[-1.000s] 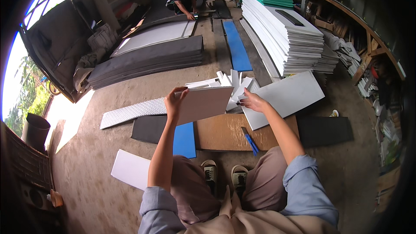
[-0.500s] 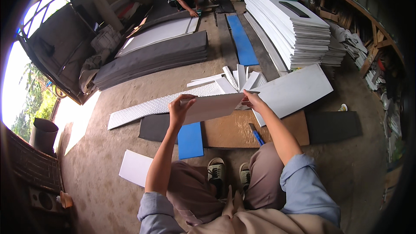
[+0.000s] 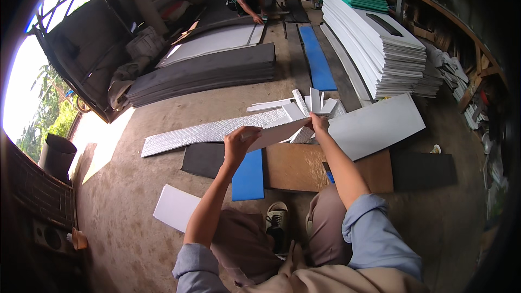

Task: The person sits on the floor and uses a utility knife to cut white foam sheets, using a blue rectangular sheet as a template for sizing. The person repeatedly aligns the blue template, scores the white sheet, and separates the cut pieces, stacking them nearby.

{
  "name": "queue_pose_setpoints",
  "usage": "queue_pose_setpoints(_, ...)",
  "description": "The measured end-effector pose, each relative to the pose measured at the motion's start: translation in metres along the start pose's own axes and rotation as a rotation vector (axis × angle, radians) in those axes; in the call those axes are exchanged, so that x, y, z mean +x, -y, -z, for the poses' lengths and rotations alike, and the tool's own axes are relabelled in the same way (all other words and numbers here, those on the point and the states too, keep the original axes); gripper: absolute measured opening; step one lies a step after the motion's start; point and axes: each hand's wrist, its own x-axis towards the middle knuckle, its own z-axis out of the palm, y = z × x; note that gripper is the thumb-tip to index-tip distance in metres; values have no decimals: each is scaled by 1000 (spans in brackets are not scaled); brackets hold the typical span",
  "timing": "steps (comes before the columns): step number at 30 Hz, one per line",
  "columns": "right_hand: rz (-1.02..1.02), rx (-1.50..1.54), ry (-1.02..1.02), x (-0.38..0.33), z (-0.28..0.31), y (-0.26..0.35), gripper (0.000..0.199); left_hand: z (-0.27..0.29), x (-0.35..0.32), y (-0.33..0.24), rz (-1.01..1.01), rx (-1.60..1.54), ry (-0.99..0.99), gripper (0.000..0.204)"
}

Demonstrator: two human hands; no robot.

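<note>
Head view: a seated person's left hand [image 3: 239, 142] and right hand [image 3: 318, 125] each grip one end of a pale foam sheet [image 3: 278, 134], held nearly flat between them; beneath the grip lie a brown board [image 3: 296, 167] and a blue foam piece [image 3: 249, 176]; beyond it, white offcuts [image 3: 304, 103]; right, a large white sheet [image 3: 377, 125].
</note>
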Motion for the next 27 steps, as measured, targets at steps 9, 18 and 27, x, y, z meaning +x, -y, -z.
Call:
queue_pose_setpoints(9, 221, -117, -168, -14, -41, 19, 38, 9, -6, 14, -81, 10, -69, 13)
queue_pose_setpoints(18, -213, 655, 352, 3, -50, -3, 33, 31, -20, 62, 262, -167, -469, 10)
queue_pose_setpoints(27, -196, 497, 962, -75, 9, 60, 66, -18, 0, 102, 848, -1060, -832, 33)
